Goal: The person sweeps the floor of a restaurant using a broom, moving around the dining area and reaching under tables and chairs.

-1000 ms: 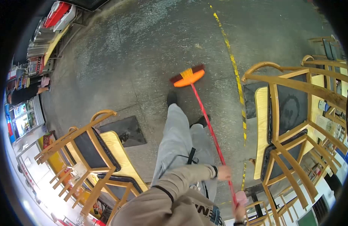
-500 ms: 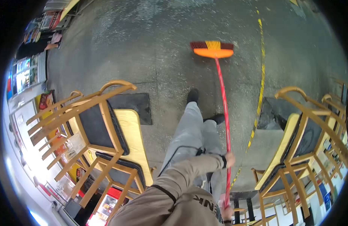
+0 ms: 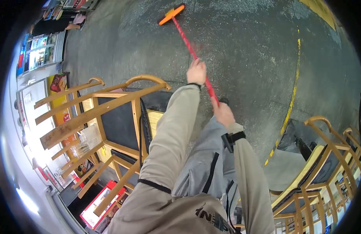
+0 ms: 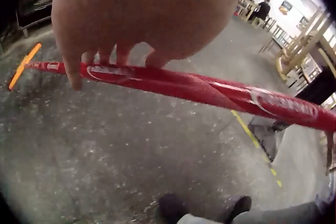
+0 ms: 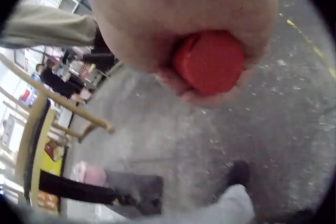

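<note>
A broom with an orange head point(image 3: 172, 15) and a red handle point(image 3: 185, 39) reaches away over the grey floor, its head at the top of the head view. My left hand point(image 3: 197, 72) grips the handle partway along; in the left wrist view that hand point(image 4: 147, 14) has its fingers round the red shaft point(image 4: 184, 87). Lower down, my right hand point(image 3: 223, 113) holds the top end of the handle. The right wrist view shows the red end cap point(image 5: 212, 62) inside the curled right hand point(image 5: 184, 14).
Wooden chairs point(image 3: 118, 107) rest upside down on a table at the left, and more chairs point(image 3: 328, 156) on a table at the right. A yellow line point(image 3: 293, 97) runs along the floor. Another person point(image 3: 51, 26) is at the upper left.
The broom head has moved up and left in the head view, and the handle now slants the other way. Both hands have risen and reach further forward, still gripping it.
</note>
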`<act>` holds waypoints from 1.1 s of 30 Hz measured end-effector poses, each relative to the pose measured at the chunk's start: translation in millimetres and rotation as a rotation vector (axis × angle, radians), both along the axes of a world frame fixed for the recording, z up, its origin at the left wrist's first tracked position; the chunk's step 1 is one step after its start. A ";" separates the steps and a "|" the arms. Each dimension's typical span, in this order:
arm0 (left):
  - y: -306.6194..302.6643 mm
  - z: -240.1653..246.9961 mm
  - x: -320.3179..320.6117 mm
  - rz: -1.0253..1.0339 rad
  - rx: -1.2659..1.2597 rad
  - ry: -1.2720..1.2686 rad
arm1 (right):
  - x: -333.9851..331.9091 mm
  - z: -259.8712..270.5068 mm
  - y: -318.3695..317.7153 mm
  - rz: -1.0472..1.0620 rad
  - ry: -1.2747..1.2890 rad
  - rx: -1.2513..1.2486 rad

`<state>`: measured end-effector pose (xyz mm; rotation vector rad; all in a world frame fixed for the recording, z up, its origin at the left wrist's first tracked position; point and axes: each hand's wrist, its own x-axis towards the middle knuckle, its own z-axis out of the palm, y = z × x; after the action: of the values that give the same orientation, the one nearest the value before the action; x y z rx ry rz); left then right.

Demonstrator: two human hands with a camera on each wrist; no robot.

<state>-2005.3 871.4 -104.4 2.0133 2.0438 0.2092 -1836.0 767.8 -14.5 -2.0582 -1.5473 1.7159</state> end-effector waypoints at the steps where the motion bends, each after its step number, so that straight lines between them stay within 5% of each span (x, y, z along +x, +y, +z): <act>1: -13.7 -2.4 -7.1 0.082 0.008 -0.089 | -6.3 -2.7 -6.7 0.063 0.040 -0.197; 2: -32.8 -7.4 -6.7 0.167 0.011 -0.181 | -5.9 -7.6 -17.6 0.127 0.079 -0.397; 6: -122.0 -22.4 38.8 -0.043 0.044 -0.151 | 52.3 -26.7 -130.0 0.068 -0.097 -0.018; 14: -328.8 -10.3 251.6 -0.210 -0.144 -0.129 | 257.4 24.2 -330.1 -0.028 -0.337 -0.217; 19: -450.1 53.4 343.2 -0.776 -0.391 0.000 | 347.5 69.7 -510.6 -0.080 -0.392 -0.215; 21: -562.4 5.0 372.3 -0.774 -0.473 -0.115 | 355.8 99.2 -600.3 -0.132 -0.436 -0.246; 23: -610.7 61.5 391.9 -0.800 -0.778 -0.217 | 352.3 146.8 -668.6 -0.211 -0.461 -0.305; 26: -688.7 96.8 398.9 -1.249 -0.958 -0.350 | 339.6 200.3 -817.5 -0.344 -0.481 -0.287; 29: -736.6 120.5 398.4 -1.482 -0.984 -0.338 | 308.3 247.1 -822.9 -0.306 -0.537 -0.532; 33: -744.7 123.9 386.9 -1.458 -1.081 -0.258 | 290.3 230.6 -848.1 -0.314 -0.486 -0.543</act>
<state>-1618.4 126.7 19.6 1.9024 0.0234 -0.6963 -1545.8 -80.3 216.1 -2.9634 -0.7816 1.7290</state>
